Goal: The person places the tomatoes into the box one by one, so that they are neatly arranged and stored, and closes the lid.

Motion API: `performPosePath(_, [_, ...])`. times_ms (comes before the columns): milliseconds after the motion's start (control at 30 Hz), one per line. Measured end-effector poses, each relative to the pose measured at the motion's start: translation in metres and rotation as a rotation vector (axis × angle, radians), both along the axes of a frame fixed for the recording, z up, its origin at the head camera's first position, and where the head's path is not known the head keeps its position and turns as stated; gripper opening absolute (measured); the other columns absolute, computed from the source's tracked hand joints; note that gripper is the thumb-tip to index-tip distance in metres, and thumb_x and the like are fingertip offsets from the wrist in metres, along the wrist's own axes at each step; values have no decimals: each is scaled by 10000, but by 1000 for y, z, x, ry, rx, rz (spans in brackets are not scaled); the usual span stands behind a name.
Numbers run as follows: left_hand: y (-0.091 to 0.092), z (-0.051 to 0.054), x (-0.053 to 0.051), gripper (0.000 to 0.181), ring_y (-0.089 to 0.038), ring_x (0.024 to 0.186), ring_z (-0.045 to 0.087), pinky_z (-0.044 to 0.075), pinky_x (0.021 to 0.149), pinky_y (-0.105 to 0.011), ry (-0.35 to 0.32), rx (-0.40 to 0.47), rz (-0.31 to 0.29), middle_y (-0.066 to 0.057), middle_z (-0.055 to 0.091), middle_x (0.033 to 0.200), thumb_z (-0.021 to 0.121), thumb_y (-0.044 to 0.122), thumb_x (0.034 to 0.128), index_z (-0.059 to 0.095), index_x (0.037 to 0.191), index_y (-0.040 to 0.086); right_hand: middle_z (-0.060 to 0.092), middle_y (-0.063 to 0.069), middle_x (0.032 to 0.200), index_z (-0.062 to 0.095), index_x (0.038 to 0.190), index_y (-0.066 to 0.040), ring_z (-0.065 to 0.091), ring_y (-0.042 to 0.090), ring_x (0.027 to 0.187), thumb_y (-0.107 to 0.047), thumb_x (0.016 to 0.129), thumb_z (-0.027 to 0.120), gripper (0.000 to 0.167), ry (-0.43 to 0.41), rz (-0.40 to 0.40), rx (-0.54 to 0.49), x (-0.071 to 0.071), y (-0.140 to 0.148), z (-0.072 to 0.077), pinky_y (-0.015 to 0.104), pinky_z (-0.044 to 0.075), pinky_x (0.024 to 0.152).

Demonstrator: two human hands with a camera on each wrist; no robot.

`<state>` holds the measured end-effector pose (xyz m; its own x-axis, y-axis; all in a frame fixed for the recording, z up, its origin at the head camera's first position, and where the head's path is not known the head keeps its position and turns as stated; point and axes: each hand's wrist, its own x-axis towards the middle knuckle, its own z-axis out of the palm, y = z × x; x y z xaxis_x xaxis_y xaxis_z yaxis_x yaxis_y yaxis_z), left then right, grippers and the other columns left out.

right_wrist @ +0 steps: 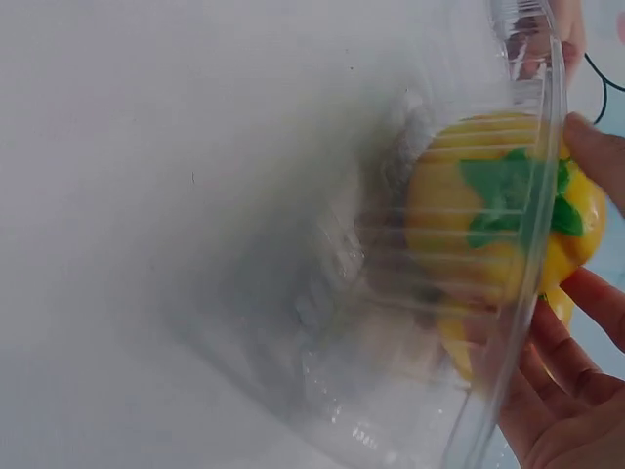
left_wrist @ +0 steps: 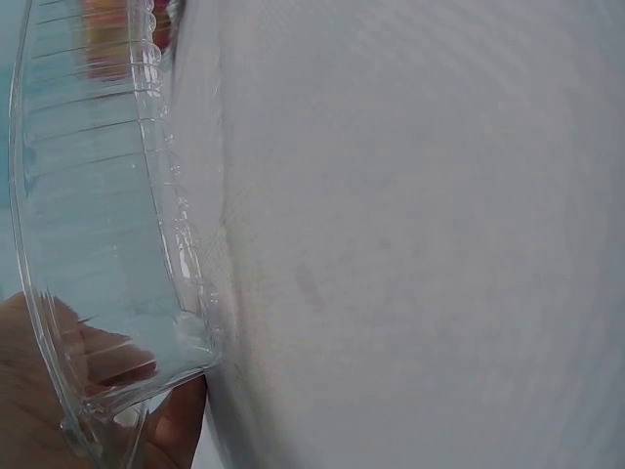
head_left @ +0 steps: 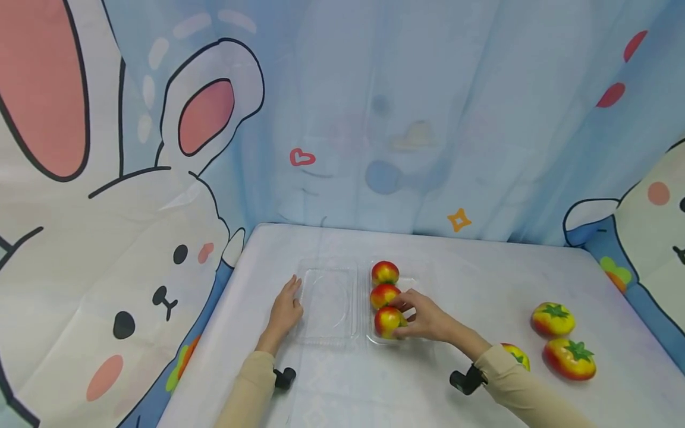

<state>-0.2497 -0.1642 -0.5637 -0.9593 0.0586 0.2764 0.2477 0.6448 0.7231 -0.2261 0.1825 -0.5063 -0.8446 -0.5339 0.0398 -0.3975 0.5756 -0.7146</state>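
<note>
We log this step as settling the front fruit (head_left: 386, 321) in the clear box (head_left: 409, 283); the right hand (head_left: 428, 320) pinches it between thumb and fingers. The left hand (head_left: 285, 310), fingers extended, touches the outer edge of the lid (head_left: 327, 306) left of the box (joined or not, we can't tell). Next move, we judge: seat that fruit, then release. Count: one box, one lid, six fruits; three in a column inside the box, three outside, to its right (one partly hidden by the right sleeve (head_left: 527, 377)).
</note>
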Motion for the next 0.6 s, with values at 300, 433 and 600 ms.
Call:
performPosePath(300, [1,2,-5,525,-454,1359,389,335,1117,-544,5,9,0,-287,412,1475,440,-135,836,492,1359,-129,621,175,1142,643,1155,-32,640,326,1003,-297,873,747,400,63,-65,10,-5,20,18,351,600,779])
performPosePath(433, [1,3,-5,530,-456,1355,393,340,1112,-546,9,5,2,-288,413,1473,440,-136,831,491,1359,-130,624,164,1092,659,1117,-29,664,310,953,-196,905,710,274,189,-125,39,-9,43,26,360,607,739])
performPosePath(600, [1,4,-6,532,-459,1350,398,343,1109,-547,15,-3,5,-290,420,1467,444,-148,820,501,1349,-131,579,230,1121,636,1149,30,621,421,1008,-123,921,662,275,308,-294,147,-15,97,38,502,588,763])
